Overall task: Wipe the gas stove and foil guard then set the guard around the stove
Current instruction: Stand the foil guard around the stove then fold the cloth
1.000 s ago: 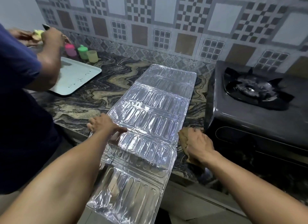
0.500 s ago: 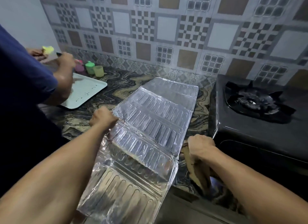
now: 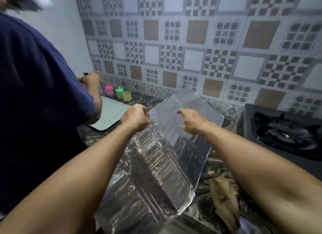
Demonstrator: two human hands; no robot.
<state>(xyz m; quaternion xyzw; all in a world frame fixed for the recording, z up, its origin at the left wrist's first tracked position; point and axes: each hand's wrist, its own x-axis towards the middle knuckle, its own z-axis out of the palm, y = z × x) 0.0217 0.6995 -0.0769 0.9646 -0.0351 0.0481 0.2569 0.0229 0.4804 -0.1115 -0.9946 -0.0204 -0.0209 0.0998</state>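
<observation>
The silver foil guard is folded and tilted up off the marbled counter, with its far panel raised toward the wall. My left hand pinches its left edge at a fold. My right hand is on the raised panel with its fingers curled against the foil. A brown cloth lies crumpled on the counter at the lower right, with no hand on it. The black gas stove stands on the right, and its burner grate is visible.
Another person in a dark blue shirt stands close on my left and handles something near the wall. A pale tray lies by them, with small pink, green and yellow cups behind it. The tiled wall is directly behind.
The guard has gone from lying flat to being lifted and folded upward. My right hand has let go of the cloth and moved onto the foil. My view has tilted up.
</observation>
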